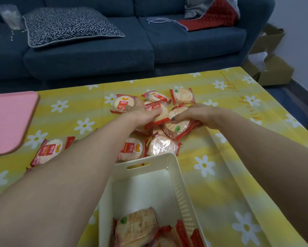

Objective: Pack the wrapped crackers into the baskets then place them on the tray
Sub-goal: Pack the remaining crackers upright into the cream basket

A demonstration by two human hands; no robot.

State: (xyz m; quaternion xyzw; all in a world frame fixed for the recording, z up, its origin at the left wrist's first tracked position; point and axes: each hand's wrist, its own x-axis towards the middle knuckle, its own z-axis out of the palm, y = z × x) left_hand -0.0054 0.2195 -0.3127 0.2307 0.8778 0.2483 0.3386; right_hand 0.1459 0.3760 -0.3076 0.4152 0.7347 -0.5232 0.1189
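A pile of wrapped crackers point(163, 145) in red-edged packets lies mid-table on the yellow flowered cloth. My left hand point(142, 114) reaches into the pile and grips a packet point(158, 108) with its fingers curled round it. My right hand point(194, 115) lies on the pile's right side, its fingers curled over a stack of packets point(178, 126). A cream basket point(178, 177) stands in front of me with a few packets point(135, 227) at its near end. A pink tray point(8, 122) sits at the left edge. One loose packet point(49, 151) lies left of my left forearm.
A dark blue sofa point(89, 56) runs behind the table, with a patterned cushion point(67, 24) and a red quilted cloth point(214, 15) on it. Cardboard boxes point(271, 68) stand at the right beyond the table's corner.
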